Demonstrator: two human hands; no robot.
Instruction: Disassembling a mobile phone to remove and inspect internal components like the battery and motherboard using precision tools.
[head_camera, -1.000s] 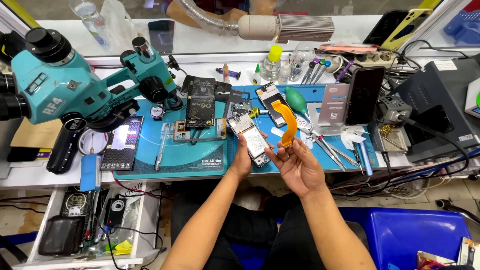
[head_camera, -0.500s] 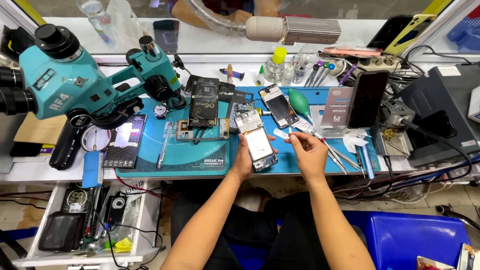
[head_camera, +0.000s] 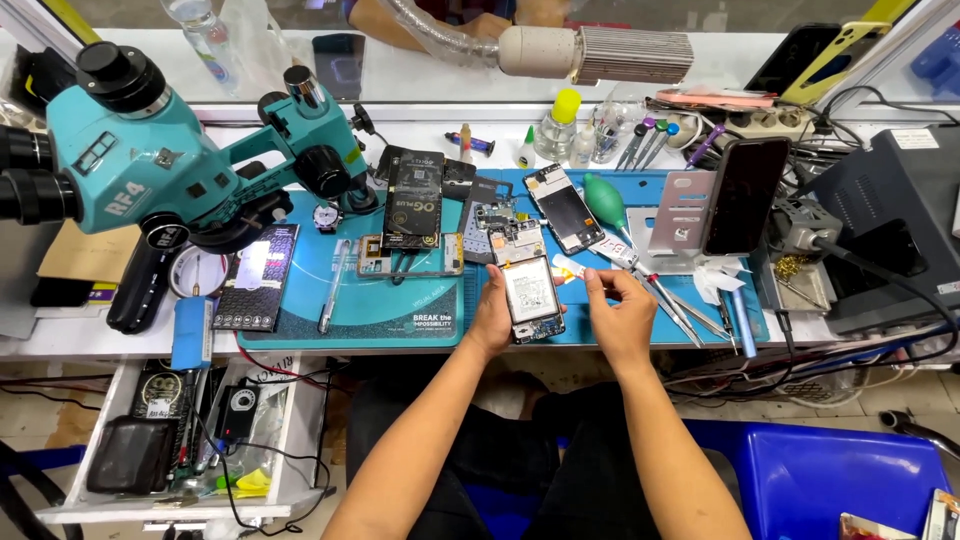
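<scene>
— Two hands are working over the blue mat (head_camera: 590, 335) on the bench (head_camera: 60, 335). What is the left hand (head_camera: 492, 318) doing?

— It is gripping an opened phone (head_camera: 530, 290), its back cover off, by the left edge, the fingers closed around that side. The phone is lying face down, its white battery showing, at the front of the blue mat.

— And the right hand (head_camera: 618, 305)?

— It is hovering just to the right of the phone, thumb and forefinger pinched together. Whether anything is between those fingers, I cannot tell; it is too small to see.

— What is lying around them?

— A second opened phone (head_camera: 563, 207) is resting farther back on the mat, tilted, with a green air blower (head_camera: 604, 200) just beside it. Tweezers and screwdrivers (head_camera: 672, 303) are lying to the right of the right hand. A dark phone on a metal stand (head_camera: 742, 195) is standing upright beyond them.

— And on the left?

— A teal microscope (head_camera: 150, 150) is reaching over a teal mat (head_camera: 350, 320), where a bare phone frame (head_camera: 410, 255) is lying. A drawer (head_camera: 180, 440) under the bench is standing open, full of small tools.

— Anyone else there?

— Another person's arm (head_camera: 400, 22) is showing behind the glass at the top.
</scene>
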